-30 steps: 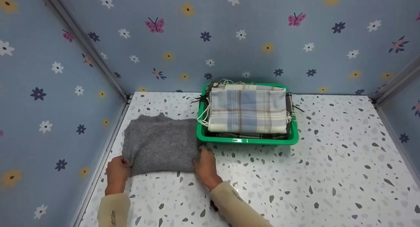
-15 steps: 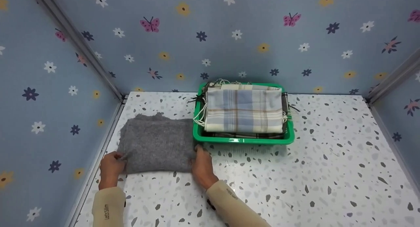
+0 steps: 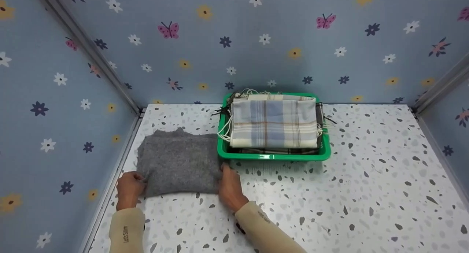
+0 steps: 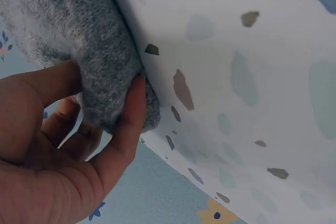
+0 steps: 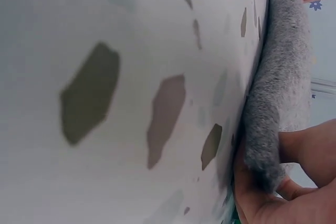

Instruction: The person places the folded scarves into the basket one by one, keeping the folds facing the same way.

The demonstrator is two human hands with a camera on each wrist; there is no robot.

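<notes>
A folded grey woollen scarf (image 3: pixel 183 165) with a ragged far edge lies flat on the speckled table, left of a green basket (image 3: pixel 273 157). My left hand (image 3: pixel 129 189) pinches its near left corner. In the left wrist view, the thumb and fingers (image 4: pixel 128 124) take the thick folded edge between them. At the near right corner, just below the basket, my right hand (image 3: pixel 230 187) grips the scarf. The right wrist view has the thumb on one side of the folded edge and fingers on the other. Some right fingertips are hidden by the cloth.
Folded plaid scarves (image 3: pixel 274 123) with fringes fill the basket, a blue and cream one on top. The basket stands close to the flowered back wall (image 3: pixel 249 59). A flowered side wall (image 3: pixel 69 136) rises at the left table edge, near my left hand.
The left hand shifts a little outward with the corner and then back, and the crease near that corner has smoothed. The right hand keeps its place; the basket stays put.
</notes>
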